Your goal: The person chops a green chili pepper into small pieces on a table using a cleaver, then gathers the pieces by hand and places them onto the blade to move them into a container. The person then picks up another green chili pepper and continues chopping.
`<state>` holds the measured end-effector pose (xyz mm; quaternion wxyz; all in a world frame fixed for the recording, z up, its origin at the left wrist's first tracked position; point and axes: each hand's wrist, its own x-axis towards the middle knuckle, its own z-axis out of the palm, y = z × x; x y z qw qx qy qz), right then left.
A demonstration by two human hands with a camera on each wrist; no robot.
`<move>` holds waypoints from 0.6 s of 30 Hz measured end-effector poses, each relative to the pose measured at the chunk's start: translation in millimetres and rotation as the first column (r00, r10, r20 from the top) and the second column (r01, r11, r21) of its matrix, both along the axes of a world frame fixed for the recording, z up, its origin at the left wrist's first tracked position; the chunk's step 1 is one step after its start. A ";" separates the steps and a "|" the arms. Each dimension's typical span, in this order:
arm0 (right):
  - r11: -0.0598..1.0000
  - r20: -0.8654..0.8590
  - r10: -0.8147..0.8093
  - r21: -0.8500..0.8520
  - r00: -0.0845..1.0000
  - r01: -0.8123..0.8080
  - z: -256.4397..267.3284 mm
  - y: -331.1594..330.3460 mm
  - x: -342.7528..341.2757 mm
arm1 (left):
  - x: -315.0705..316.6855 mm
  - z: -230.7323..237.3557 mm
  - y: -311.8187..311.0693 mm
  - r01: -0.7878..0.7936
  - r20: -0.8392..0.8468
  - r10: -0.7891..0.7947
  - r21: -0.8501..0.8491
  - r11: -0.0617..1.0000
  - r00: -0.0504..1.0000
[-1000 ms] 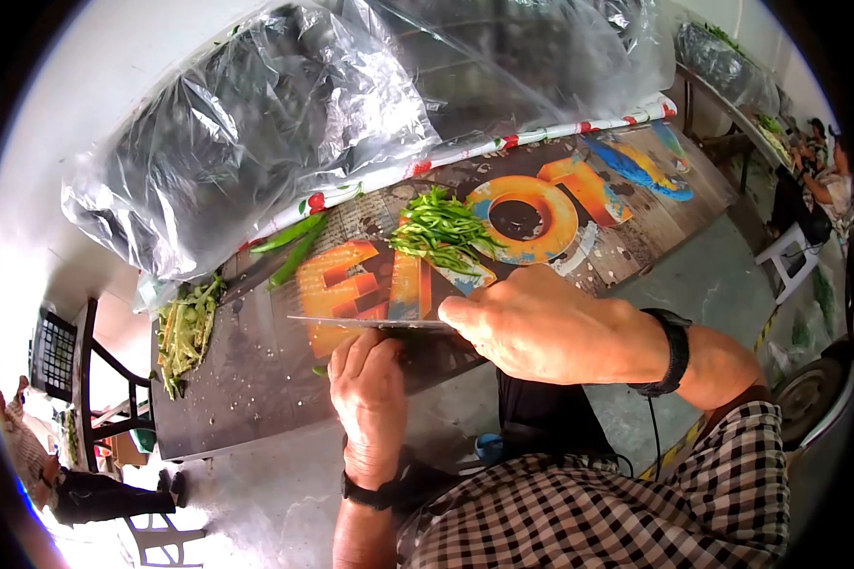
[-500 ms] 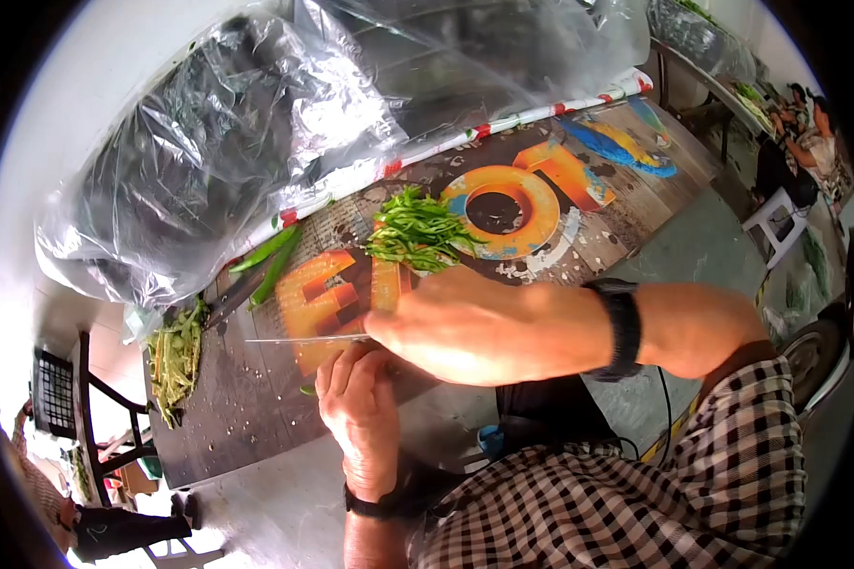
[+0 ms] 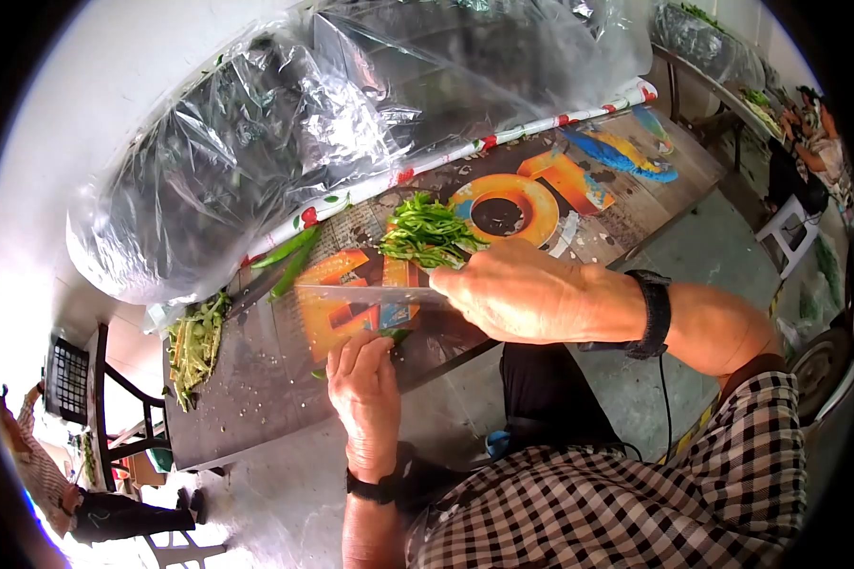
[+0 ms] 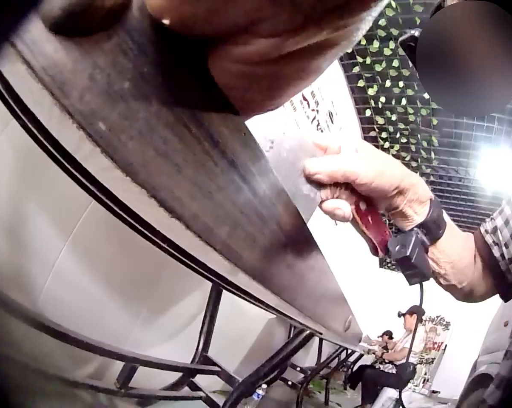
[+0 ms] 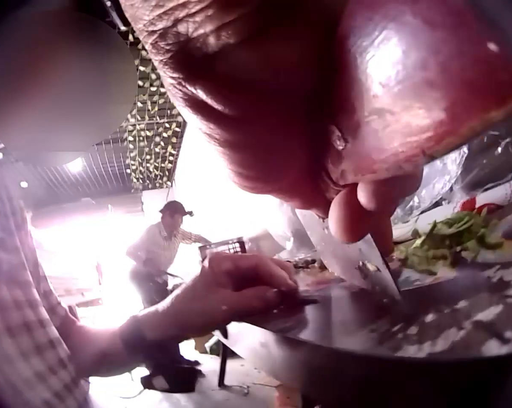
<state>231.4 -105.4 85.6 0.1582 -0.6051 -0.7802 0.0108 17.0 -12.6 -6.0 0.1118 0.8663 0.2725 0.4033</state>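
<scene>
Two bare hands show in the head view: the left hand (image 3: 363, 394), fingers bent, holds a slim green pepper (image 3: 399, 335) on the wood-patterned desk (image 3: 247, 408); the right hand (image 3: 536, 294) grips a flat metal knife (image 3: 365, 293) above, near shredded green pepper (image 3: 429, 232). Large orange letters E (image 3: 315, 324) and O (image 3: 541, 204) decorate the desk. Left wrist: a glossy red handle (image 4: 372, 228) sits in the right hand. Right wrist: the blade (image 5: 345, 255) looks broad.

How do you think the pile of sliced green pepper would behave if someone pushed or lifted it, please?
The pile of sliced green pepper would probably not lift whole, being a loose heap of strips. Each strip is likely light and somewhat bendy, as they look slender. A push may spread the pile across the table, since no rim encloses it.
</scene>
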 end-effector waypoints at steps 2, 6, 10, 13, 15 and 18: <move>0.999 -0.084 0.008 0.053 0.996 -0.004 2.1 -0.2 -7.8 | 0.0 -1.1 -0.1 -0.009 0.000 0.009 -0.003 1.000 1.000; 0.998 -0.075 0.061 0.030 0.995 -0.059 6.0 1.9 -11.5 | 1.0 -2.5 1.4 -0.017 0.006 0.017 0.040 0.999 1.000; 0.996 -0.060 0.082 -0.019 0.995 -0.083 6.6 5.2 -13.1 | -0.4 -2.5 2.2 -0.015 -0.004 0.015 0.018 1.000 1.000; 0.994 -0.057 0.096 -0.046 0.994 -0.099 7.7 7.5 -13.3 | -1.1 -2.0 1.4 -0.025 -0.024 0.025 -0.001 1.000 0.999; 0.993 -0.049 0.104 -0.059 0.993 -0.107 9.6 9.8 -13.8 | -0.6 -1.8 1.3 -0.031 -0.029 0.031 -0.005 0.999 0.999; 0.986 -0.067 0.151 -0.057 0.986 -0.155 5.3 19.4 -20.7 | -1.1 -1.7 1.6 -0.037 -0.038 0.036 -0.017 0.999 0.999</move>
